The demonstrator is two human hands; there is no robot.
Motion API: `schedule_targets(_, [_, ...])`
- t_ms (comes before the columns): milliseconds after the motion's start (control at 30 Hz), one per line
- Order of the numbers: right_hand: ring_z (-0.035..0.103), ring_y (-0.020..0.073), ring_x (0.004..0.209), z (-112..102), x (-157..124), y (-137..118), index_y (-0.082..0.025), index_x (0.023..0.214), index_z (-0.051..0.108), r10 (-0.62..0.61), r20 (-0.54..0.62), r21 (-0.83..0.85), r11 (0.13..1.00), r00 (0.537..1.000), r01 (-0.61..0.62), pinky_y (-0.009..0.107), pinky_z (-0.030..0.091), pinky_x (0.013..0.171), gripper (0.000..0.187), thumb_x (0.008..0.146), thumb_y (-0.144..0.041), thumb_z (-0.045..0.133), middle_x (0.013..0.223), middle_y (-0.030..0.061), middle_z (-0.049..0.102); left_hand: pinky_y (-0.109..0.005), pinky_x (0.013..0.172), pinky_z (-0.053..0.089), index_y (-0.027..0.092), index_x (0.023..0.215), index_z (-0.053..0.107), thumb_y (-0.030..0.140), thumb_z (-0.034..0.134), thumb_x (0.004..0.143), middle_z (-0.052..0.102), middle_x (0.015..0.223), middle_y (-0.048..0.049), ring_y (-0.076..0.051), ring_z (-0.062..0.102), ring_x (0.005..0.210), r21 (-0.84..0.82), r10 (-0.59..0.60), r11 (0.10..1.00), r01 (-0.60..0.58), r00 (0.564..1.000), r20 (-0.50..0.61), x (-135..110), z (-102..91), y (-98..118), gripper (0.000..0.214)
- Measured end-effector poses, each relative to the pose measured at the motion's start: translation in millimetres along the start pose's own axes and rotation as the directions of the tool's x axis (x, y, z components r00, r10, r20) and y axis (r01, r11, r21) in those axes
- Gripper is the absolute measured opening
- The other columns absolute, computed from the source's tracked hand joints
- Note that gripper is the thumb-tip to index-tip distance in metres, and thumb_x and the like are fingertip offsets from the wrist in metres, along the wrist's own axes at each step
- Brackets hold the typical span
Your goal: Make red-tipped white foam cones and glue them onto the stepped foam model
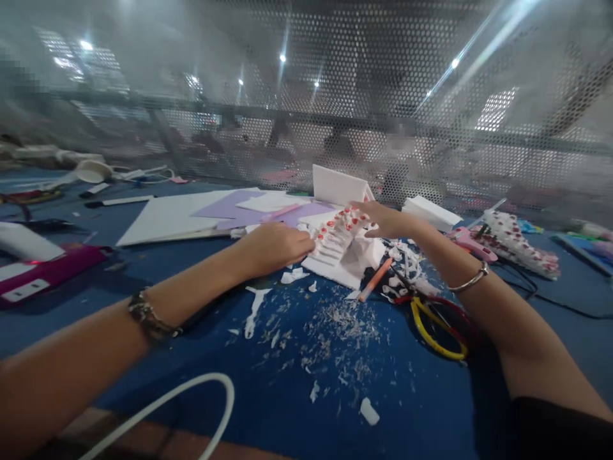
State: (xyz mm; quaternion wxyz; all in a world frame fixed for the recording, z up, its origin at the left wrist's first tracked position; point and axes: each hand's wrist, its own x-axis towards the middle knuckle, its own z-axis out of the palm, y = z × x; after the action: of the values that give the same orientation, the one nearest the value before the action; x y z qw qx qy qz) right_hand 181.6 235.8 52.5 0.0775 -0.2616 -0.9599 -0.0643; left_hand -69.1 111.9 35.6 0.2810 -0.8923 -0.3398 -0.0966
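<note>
A small white foam model (338, 246) with stepped ledges and red-dotted trim stands on the blue table (297, 390). My left hand (275, 246) rests curled against the model's left side, fingers closed at the steps. Stretched over its top is my right hand (383, 220), whose fingertips press the red-dotted trim. What the left fingers pinch, if anything, is hidden.
White foam sheets (172, 217) and a purple sheet (239, 207) lie behind the model. An orange pen (376, 280), yellow-and-red scissors (438, 322), a pink tool (472, 243) and foam scraps (335, 326) lie near my right arm. A white cable (191, 390) curves along the near edge. A perforated screen (383, 96) backs the table.
</note>
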Motion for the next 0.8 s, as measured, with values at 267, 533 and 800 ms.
schedule_targets(267, [0.043,0.0247,0.112,-48,-37,-21,-0.012,0.111,0.053,0.103,-0.272,-0.086,0.988,0.957,-0.130,0.039,0.035,0.092,0.036,0.076,-0.020,0.054,0.120,0.0158,0.046,-0.026,0.053,0.032,0.017,0.073,0.058,0.014,0.049,0.081,0.065,0.067,-0.0017,-0.013,0.056,0.059,0.072,0.060,0.995,-0.066,0.995,0.085,-3,5.6,29,0.013])
schedule_targets(533, [0.039,0.0079,0.046,-68,-76,-66,-0.017,0.039,0.038,0.333,-0.429,-0.095,0.908,0.840,-0.409,0.024,0.029,0.049,0.042,0.078,-0.026,0.048,0.042,0.0001,0.045,-0.028,0.054,0.032,0.016,0.070,0.059,0.021,0.044,0.086,0.064,0.065,-0.0043,-0.014,0.054,0.057,0.027,0.146,0.989,-0.147,0.988,0.047,8,4.1,49,0.023])
schedule_targets(800, [0.060,0.0143,0.078,-53,-140,-62,-0.018,0.041,0.046,0.226,-0.718,-0.154,0.871,0.658,-0.467,0.037,0.039,0.091,0.032,0.073,-0.013,0.045,0.097,0.0030,0.066,-0.029,0.057,0.034,0.016,0.062,0.061,0.030,0.040,0.088,0.062,0.058,-0.0048,-0.014,0.050,0.053,0.017,0.149,0.989,-0.150,0.988,0.029,1,-3.1,57,0.036])
